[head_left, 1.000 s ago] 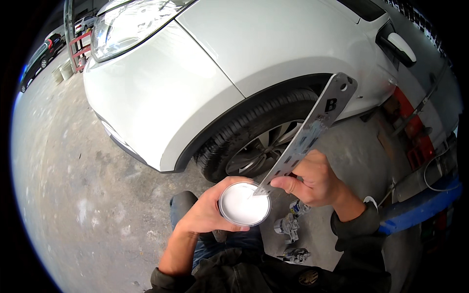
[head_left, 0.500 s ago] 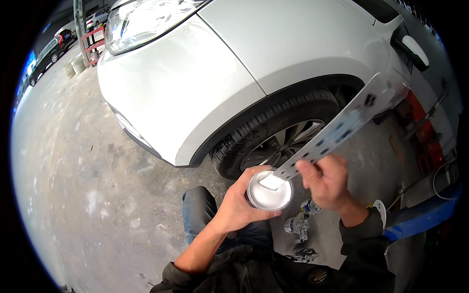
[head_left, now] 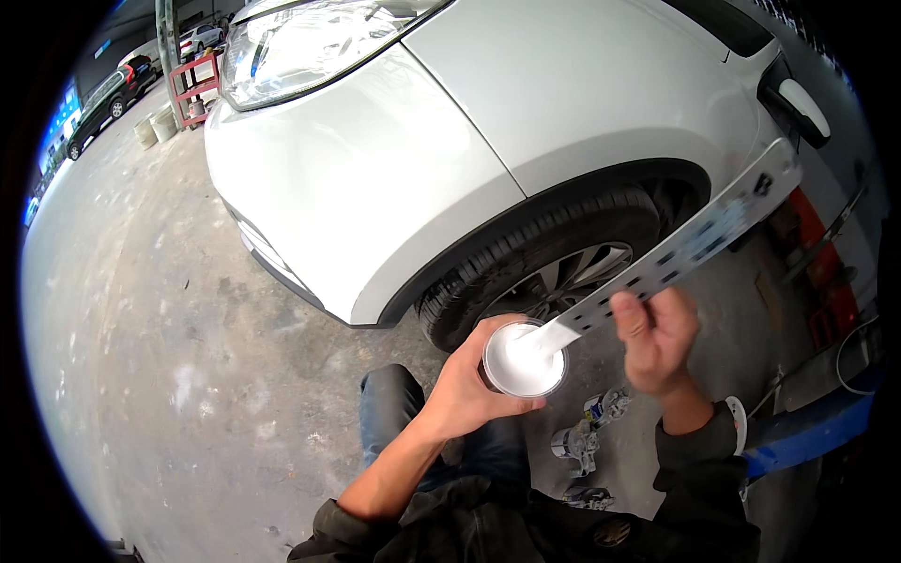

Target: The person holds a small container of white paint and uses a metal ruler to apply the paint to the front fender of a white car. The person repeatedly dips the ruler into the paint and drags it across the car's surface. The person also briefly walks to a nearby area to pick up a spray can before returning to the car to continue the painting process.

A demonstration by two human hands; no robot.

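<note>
White car (head_left: 375,178) beyond — left fingers (head_left: 484,334) around cup (head_left: 527,395), right fingers (head_left: 672,308) tight on long strip (head_left: 690,235)

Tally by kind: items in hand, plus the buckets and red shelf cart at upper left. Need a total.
Cup of white liquid, in the left hand: 1
Long flat stick, in the right hand: 1
Pale buckets: 2
Red shelf cart: 1
Total: 5

A grey concrete floor (head_left: 225,394), blotched with pale stains, looks brighter toward the left. At the upper left, a red open-shelved metal rack (head_left: 197,89) stands beside an upright grey post (head_left: 169,49), near whitish buckets (head_left: 163,124).
</note>
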